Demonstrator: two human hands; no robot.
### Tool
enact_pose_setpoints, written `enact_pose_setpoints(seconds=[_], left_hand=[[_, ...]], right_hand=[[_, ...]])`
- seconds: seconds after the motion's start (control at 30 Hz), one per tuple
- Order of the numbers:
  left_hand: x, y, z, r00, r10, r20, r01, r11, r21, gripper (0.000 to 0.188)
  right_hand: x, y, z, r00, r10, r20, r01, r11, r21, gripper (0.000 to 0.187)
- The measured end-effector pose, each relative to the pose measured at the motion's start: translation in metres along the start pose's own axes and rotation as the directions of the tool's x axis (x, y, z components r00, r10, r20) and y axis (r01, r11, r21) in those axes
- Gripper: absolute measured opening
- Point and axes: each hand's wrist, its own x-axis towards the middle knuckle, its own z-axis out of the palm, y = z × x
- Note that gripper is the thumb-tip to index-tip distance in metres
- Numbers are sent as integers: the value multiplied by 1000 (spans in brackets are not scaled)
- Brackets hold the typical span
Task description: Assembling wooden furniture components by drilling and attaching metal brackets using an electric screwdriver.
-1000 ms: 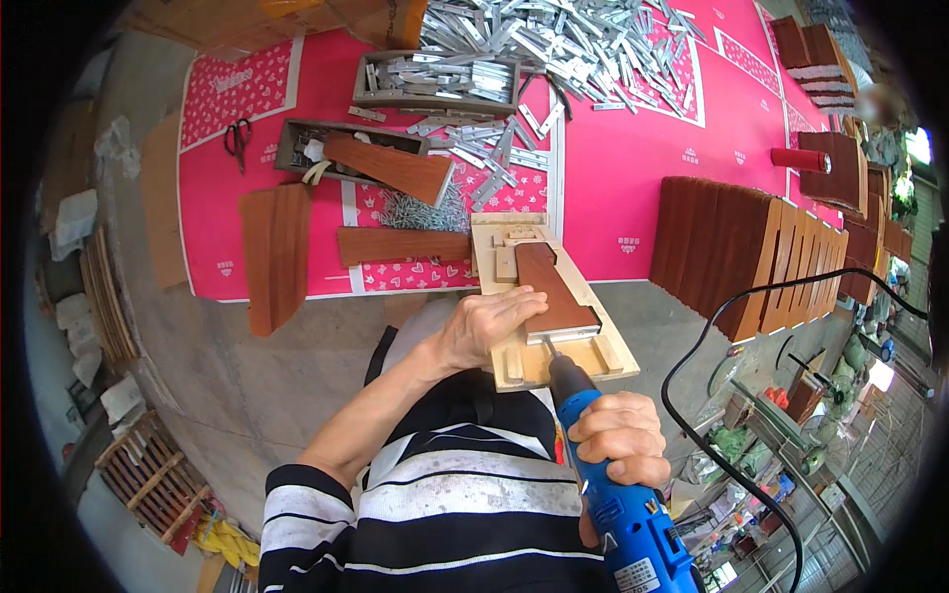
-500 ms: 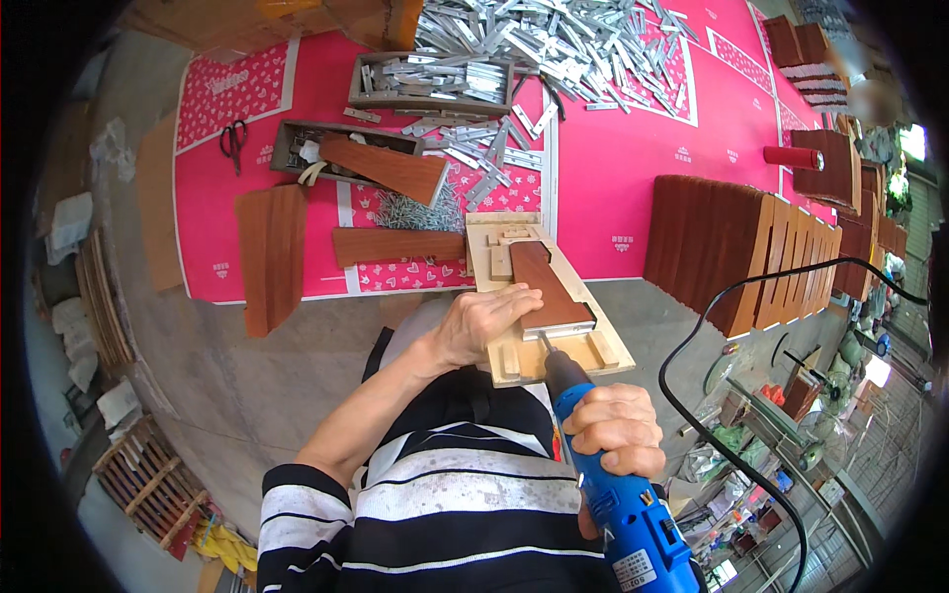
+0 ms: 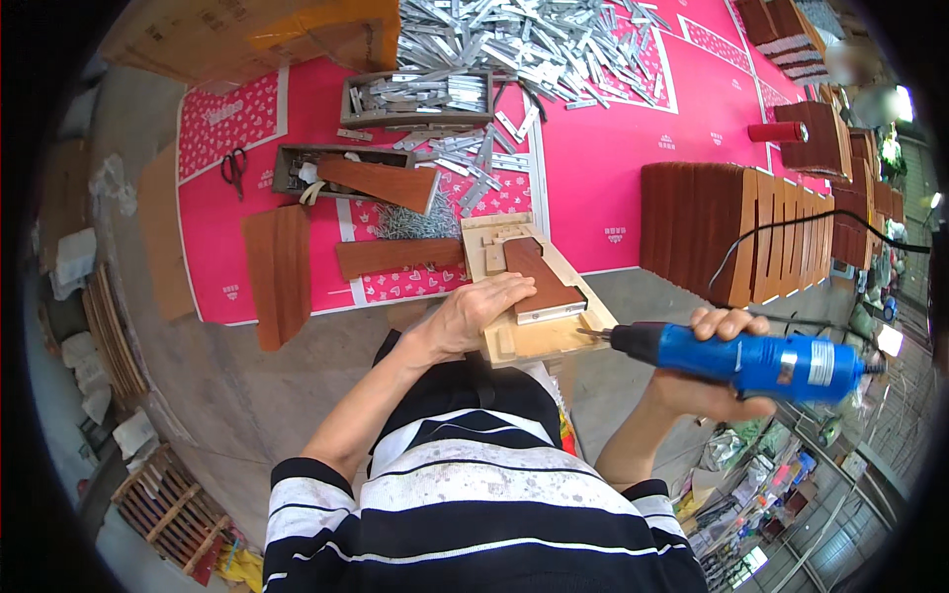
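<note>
1. Left hand (image 3: 484, 308): fingers together, laid over the left edge of the brown wooden piece (image 3: 542, 282). My thumb is hidden, so I can't tell if I'm pinching it or just pressing.
2. The piece sits in a pale wooden jig (image 3: 559, 341); it runs from under my left fingertips to the right, and away from me past them. Its pale end faces me.
3. Jig: far end on the pink-covered table (image 3: 593, 198), near end sticking out past the edge.
4. Right hand (image 3: 692, 395): fingers wrapped around a blue power tool (image 3: 776, 366), held sideways, to the right of the jig.
5. Bit points left, tip by the jig's near right part, apart from the piece. Can't tell if it touches the jig.
6. Beyond my left hand: a brown board (image 3: 395, 259) lying flat, screws (image 3: 420, 221) behind it, metal strips (image 3: 554, 44) heaped farther back.
7. Stacked brown boards (image 3: 692, 232) on the right, well apart from my left fingers.
</note>
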Motion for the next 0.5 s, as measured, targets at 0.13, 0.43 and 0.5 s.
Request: enact_pose_setpoints(seconds=[0.13,0.43,0.5], left_hand=[[8,-2,-21,956,-90,278,142,975,-172,59],[39,21,-39,915,-300,269,359,911,-204,27],[45,31,-36,898,-334,285,375,921,-102,27]], right_hand=[[19,-4,-26,989,114,-95,-114,993,9,75],[35,-5,-47,943,75,-323,-69,997,30,69],[35,-8,-50,944,66,-323,-51,997,56,69]])
